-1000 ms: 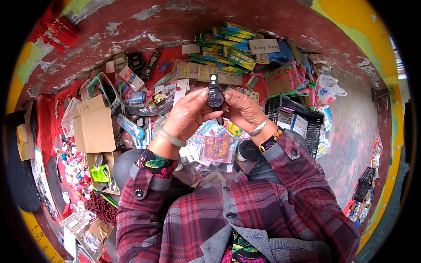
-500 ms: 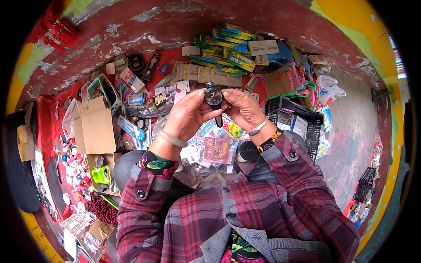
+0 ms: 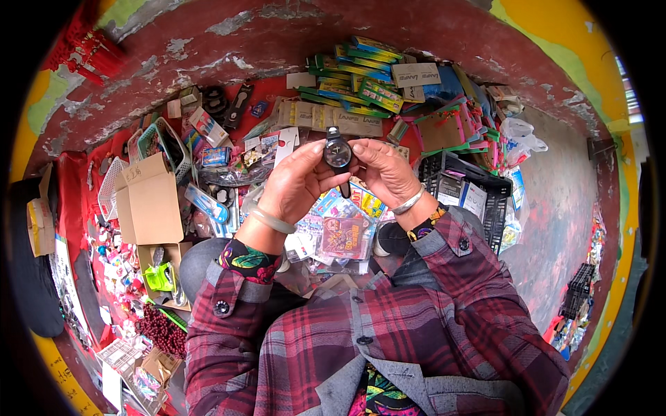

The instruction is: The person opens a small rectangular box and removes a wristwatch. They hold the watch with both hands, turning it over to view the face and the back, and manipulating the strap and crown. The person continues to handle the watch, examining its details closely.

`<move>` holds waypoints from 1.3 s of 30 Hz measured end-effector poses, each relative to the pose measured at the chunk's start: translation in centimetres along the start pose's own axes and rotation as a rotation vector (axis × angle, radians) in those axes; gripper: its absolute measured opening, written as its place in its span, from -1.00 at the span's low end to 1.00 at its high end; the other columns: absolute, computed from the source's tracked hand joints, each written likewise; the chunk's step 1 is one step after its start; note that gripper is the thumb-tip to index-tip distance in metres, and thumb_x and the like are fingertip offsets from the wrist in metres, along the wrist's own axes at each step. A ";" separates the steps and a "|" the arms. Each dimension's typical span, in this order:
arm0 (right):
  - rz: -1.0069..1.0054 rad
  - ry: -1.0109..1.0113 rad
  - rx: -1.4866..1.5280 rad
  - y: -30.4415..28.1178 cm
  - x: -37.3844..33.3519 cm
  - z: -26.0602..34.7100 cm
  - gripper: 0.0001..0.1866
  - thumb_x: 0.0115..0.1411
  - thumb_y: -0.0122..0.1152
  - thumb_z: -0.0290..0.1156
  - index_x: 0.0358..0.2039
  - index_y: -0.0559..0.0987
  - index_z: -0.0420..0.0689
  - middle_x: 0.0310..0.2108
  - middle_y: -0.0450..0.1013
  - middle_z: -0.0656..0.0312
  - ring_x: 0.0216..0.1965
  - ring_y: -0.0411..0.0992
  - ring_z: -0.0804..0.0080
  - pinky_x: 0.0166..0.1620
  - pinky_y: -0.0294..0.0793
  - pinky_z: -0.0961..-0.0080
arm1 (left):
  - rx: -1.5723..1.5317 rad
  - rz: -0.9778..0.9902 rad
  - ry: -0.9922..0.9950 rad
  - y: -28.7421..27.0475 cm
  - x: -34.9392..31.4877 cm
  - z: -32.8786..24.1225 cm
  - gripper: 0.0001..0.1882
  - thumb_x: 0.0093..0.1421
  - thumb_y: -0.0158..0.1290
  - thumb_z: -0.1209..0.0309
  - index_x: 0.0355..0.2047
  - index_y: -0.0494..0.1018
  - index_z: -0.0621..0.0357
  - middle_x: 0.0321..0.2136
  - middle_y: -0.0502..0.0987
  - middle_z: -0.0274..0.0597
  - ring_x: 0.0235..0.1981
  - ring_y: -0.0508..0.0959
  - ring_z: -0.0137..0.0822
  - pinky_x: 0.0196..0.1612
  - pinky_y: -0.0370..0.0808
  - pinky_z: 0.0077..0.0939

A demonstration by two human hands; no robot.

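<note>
A black wristwatch (image 3: 338,154) with a dark round dial is held up between my two hands, face upward. My left hand (image 3: 295,173) pinches the left side of its case with thumb and fingers. From the other side my right hand (image 3: 385,170) grips the right edge in the same way. One strap end points away from me; the other hangs below the case, partly hidden by my fingers. Beneath the hands lies a pile of flat printed packets, with a dark red packet (image 3: 345,237) on top.
An open cardboard box (image 3: 149,201) and a green basket (image 3: 182,163) stand at the left. Long green-yellow boxes (image 3: 357,76) are stacked by the far wall. To the right sit a black plastic crate (image 3: 496,187), pink-edged boards (image 3: 444,128) and a white plastic bag (image 3: 520,135).
Almost nothing differs. The watch tilts very slightly in my fingers, and both hands stay in the same place.
</note>
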State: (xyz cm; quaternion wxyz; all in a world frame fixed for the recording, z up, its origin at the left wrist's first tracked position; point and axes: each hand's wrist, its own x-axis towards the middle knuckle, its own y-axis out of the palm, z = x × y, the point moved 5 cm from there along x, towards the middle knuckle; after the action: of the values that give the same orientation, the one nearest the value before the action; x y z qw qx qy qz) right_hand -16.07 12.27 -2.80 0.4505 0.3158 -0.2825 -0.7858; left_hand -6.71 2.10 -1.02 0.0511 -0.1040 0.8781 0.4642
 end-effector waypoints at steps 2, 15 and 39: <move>-0.021 -0.025 -0.030 -0.1 0.0 0.0 -0.77 0.11 0.20 -0.40 -0.25 0.53 -0.24 -0.36 0.49 0.24 -0.34 0.43 0.55 -0.21 0.42 0.58 | 0.003 0.011 0.000 -0.1 0.0 0.0 -0.72 0.27 -0.16 0.33 -0.11 0.33 0.25 -0.22 0.48 -0.11 -0.17 0.51 -0.23 -0.08 0.51 -0.34; -0.058 -0.666 -1.216 3.3 -1.6 1.5 -0.64 -0.11 0.21 -0.59 -0.20 0.52 -0.18 -0.30 0.39 0.17 -0.24 0.40 0.32 -0.18 0.40 0.50 | 0.101 -0.164 0.024 -2.3 0.4 2.8 -0.74 0.28 -0.18 0.42 -0.06 0.29 0.25 -0.29 0.45 -0.29 -0.32 0.48 -0.48 -0.27 0.47 -0.61; -0.119 -0.566 -0.726 2.6 -1.8 3.2 -0.59 0.16 -0.05 -0.62 0.06 0.28 -0.19 -0.14 0.38 0.18 -0.15 0.40 0.51 -0.08 0.39 0.62 | -0.115 0.131 0.039 0.8 0.1 0.0 -0.45 0.18 -0.09 0.31 0.13 0.11 0.32 0.03 0.31 0.16 0.08 0.34 -0.08 0.09 0.28 -0.36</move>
State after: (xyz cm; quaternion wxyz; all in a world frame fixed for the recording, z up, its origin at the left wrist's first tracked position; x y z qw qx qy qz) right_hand -16.44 13.29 1.58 0.3914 -0.0735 -0.0823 -0.9136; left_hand -6.98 2.58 -0.41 -0.0024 -0.0578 0.8558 0.5141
